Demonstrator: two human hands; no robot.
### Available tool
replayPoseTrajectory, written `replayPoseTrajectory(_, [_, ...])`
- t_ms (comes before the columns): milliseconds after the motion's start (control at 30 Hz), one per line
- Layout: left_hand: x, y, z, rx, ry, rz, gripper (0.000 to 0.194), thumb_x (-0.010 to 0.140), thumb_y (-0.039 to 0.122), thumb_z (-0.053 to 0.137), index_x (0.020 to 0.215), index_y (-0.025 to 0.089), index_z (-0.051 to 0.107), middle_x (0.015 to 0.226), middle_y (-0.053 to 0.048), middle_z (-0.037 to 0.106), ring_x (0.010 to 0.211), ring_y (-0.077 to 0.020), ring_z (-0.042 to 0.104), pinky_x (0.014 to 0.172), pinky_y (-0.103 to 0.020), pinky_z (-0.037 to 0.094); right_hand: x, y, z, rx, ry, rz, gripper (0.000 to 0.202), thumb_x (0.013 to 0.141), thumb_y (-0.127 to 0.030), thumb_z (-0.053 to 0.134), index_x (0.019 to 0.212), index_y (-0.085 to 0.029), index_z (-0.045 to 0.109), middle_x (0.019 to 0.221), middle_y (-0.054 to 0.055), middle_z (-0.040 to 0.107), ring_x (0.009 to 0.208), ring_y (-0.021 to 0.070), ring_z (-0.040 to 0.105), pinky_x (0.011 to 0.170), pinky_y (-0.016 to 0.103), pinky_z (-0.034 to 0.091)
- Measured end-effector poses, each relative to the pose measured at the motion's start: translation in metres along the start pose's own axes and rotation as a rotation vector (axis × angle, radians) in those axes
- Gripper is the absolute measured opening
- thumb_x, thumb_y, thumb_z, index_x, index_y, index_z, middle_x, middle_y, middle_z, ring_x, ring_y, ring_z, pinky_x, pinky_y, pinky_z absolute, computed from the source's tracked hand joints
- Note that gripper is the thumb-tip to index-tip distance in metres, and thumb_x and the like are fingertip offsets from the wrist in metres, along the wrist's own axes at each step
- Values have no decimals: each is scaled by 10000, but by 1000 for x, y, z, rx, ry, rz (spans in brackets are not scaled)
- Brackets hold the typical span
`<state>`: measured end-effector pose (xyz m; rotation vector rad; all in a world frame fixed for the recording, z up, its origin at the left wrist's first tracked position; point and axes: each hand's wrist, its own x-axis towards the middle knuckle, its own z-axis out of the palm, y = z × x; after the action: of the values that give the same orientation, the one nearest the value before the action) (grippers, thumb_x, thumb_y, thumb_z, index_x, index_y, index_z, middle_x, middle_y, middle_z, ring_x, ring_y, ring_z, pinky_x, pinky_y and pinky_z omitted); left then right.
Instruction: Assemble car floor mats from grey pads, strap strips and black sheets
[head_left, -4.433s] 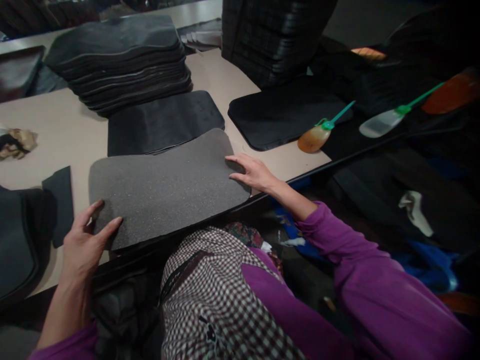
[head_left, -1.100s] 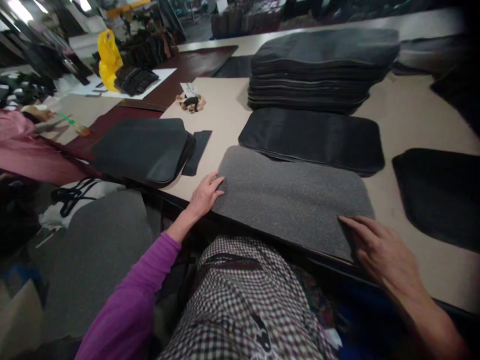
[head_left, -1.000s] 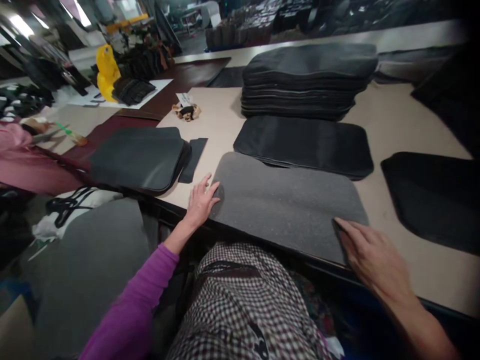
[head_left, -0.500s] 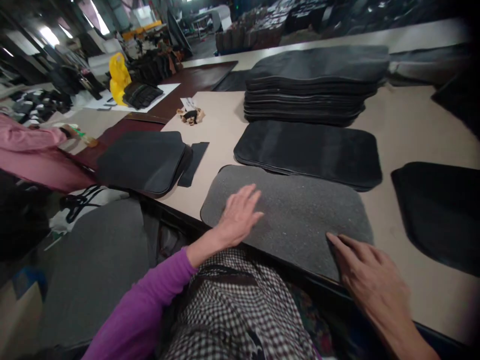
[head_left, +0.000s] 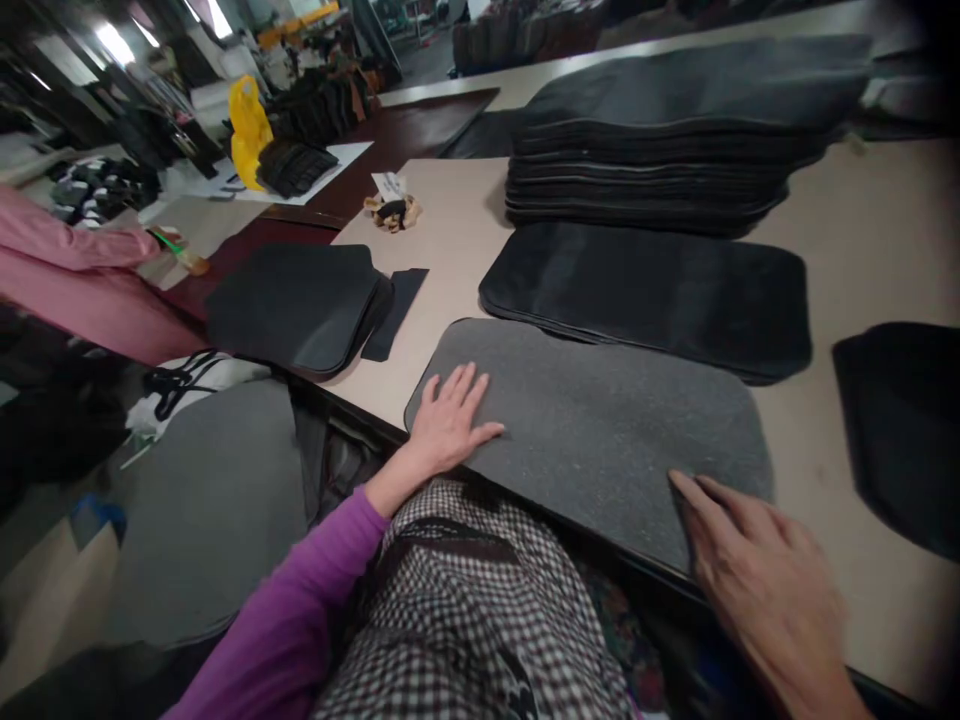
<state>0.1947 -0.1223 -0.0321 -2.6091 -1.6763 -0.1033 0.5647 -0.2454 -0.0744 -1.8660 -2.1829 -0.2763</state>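
Note:
A flat grey panel (head_left: 592,420) with rounded corners lies along the table's front edge, its rough, speckled face up. My left hand (head_left: 450,420) rests flat on its left end, fingers spread and holding nothing. At its right front corner, my right hand (head_left: 765,570) has its fingers bent and close together over the panel, seemingly gripping it; their undersides are hidden. Just behind lies a low stack of black panels (head_left: 645,295). Farther back stands a taller pile of dark panels (head_left: 652,170).
More black panels (head_left: 292,305) are stacked at left beside a narrow dark strip (head_left: 395,315). Another black piece (head_left: 904,430) lies at right. A crumpled bundle (head_left: 392,210) sits on the beige table (head_left: 450,210). A co-worker's pink sleeve (head_left: 82,240) shows at far left.
My left hand has slid left across the grey panel, and its fingers have spread out flat. My right hand stays at the right corner. The view has shifted slightly.

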Motion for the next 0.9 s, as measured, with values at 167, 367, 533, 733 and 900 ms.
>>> replayPoseTrajectory(167, [-21, -20, 0, 59, -15, -118, 760, 1030, 668, 335, 1653, 235, 293, 1739, -102, 211, 1603, -285, 243, 1282, -559, 231, 0, -3, 1, 38, 21, 11, 462, 1051, -354, 404, 1439, -221, 617, 1329, 124, 670, 1092, 359, 621, 930, 518, 512])
replayPoseTrajectory(367, [-13, -3, -7, 52, 59, -29, 704, 1059, 566, 359, 1652, 193, 291, 1725, -126, 244, 1596, -300, 264, 1261, -574, 264, 3, 4, -9, 266, 126, 75, 388, 1070, -374, 427, 1387, -260, 619, 1289, 74, 699, 1132, 288, 648, 992, 439, 517])
replayPoseTrajectory(533, [-7, 21, 5, -48, 101, 129, 671, 1070, 534, 341, 1646, 192, 310, 1711, -149, 288, 1581, -318, 296, 1254, -578, 248, 5, 11, -33, 218, 262, 445, 343, 1053, -362, 464, 1255, -202, 691, 1214, 118, 703, 1141, 285, 630, 1022, 440, 500])
replayPoseTrajectory(733, [-4, 20, 21, -57, 104, 173, 702, 1071, 560, 262, 1627, 141, 345, 1707, -184, 286, 1576, -346, 289, 1240, -610, 243, -9, 15, -37, 244, 111, 524, 300, 1037, -351, 486, 972, -196, 735, 1076, 114, 692, 1050, 289, 615, 989, 467, 480])
replayPoseTrajectory(900, [-5, 20, 18, -59, 113, 165, 698, 1069, 554, 269, 1623, 139, 357, 1701, -190, 303, 1574, -349, 290, 1239, -613, 243, -12, 6, -33, 389, 164, 524, 162, 975, -327, 583, 912, -221, 688, 1063, 88, 688, 1050, 276, 621, 996, 466, 466])
